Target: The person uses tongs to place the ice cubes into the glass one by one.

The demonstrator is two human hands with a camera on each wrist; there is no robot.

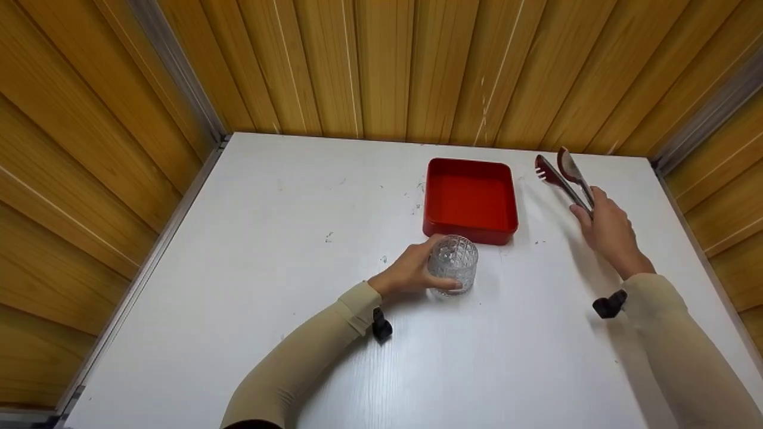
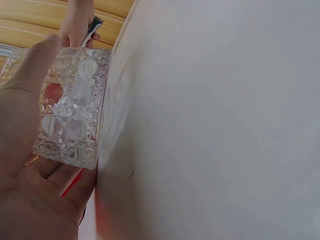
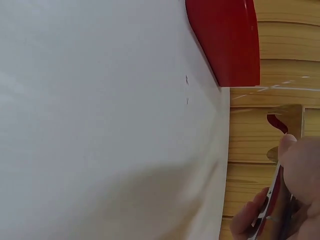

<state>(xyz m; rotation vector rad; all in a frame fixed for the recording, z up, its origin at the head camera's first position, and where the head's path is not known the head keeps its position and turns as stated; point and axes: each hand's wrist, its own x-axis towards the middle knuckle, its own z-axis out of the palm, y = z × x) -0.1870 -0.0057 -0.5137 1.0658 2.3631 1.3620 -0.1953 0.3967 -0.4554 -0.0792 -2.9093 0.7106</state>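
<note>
My left hand [image 1: 411, 268] grips a clear cut-glass tumbler [image 1: 462, 262] from its left side, thumb along the near wall and fingers round the far one. In the left wrist view the patterned glass [image 2: 75, 100] has its base right at the white tabletop. Over at the right, my right hand [image 1: 613, 229] holds a pair of metal serving tongs [image 1: 572, 187] with dark red ends, one toothed and one spoon-shaped. Their tips point away from me and stand apart. From the right wrist view, fingers and thumb wrap the tongs' handles [image 3: 272, 200], raised above the table.
A red square box [image 1: 471, 196], without a lid, stands just beyond the tumbler, between the two hands. The white table [image 1: 268, 250] runs back to wood-patterned walls [image 1: 381, 71] on the left, back and right. Each wrist carries a small black camera [image 1: 381, 326].
</note>
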